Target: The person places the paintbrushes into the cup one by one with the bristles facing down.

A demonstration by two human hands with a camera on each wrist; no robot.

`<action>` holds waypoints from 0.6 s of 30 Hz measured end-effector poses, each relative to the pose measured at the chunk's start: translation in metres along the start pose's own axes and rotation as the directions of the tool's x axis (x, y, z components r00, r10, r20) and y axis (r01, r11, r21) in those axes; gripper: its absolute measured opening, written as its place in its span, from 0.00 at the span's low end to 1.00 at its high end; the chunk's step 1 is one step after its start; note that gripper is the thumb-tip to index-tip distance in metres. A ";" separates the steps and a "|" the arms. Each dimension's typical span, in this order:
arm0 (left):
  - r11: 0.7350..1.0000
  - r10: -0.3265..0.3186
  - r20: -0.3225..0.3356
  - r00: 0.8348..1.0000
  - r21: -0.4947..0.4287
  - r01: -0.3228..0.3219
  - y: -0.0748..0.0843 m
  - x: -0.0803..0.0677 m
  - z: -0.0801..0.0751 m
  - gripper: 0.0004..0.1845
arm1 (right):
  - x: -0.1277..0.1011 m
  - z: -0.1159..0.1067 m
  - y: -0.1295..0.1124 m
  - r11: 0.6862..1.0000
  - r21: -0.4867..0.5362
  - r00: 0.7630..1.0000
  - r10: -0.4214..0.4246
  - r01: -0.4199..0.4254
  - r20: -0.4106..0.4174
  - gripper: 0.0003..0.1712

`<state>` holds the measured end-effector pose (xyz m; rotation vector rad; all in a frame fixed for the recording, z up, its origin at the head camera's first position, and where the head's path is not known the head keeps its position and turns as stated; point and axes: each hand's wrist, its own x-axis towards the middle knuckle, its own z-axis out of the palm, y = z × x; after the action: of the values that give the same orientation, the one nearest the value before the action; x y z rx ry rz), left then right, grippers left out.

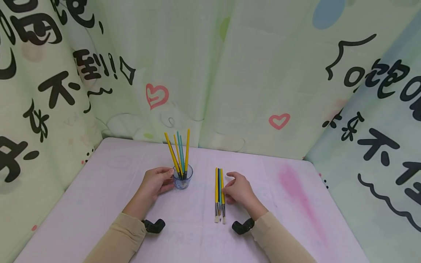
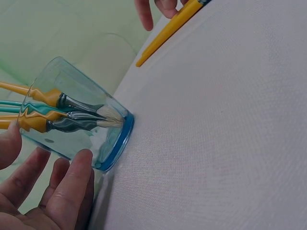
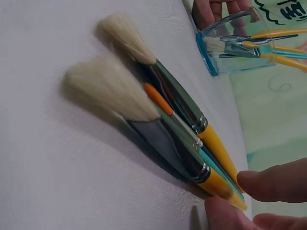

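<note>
Holding: left hand (image 1: 157,182) has fingers curled round the glass cup (image 1: 182,178), which stands upright on the pink table (image 1: 98,204).
Cup contents: brushes in the cup (image 1: 180,151), bristles down, handles fanned out above the rim; five handles, three yellow and two teal.
Loose brushes: three brushes on the table (image 1: 219,193) right of the cup, side by side and touching, bristles toward the person; two yellow, one teal.
Right hand (image 1: 239,190): fingertips touch the yellow handle nearest it, fingers loosely bent, not gripping.
</note>
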<state>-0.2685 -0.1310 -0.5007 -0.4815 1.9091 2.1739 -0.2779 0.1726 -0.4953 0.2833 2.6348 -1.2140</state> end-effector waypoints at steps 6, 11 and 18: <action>1.000 -0.002 -0.002 1.000 0.002 0.002 0.000 0.000 0.000 0.19 | 0.000 0.002 -0.006 0.997 -0.071 1.000 -0.001 0.001 0.000 0.42; 1.000 -0.009 -0.005 1.000 -0.002 0.009 0.001 0.001 0.001 0.19 | 0.002 0.001 -0.010 0.991 -0.135 1.000 0.021 -0.020 0.010 0.40; 1.000 -0.005 -0.004 1.000 -0.006 0.005 0.001 0.000 0.001 0.19 | 0.007 0.000 -0.018 0.977 -0.209 0.997 0.062 -0.051 0.045 0.37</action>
<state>-0.2690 -0.1306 -0.5000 -0.4913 1.9021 2.1772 -0.2894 0.1612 -0.4840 0.2832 2.6612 -0.9063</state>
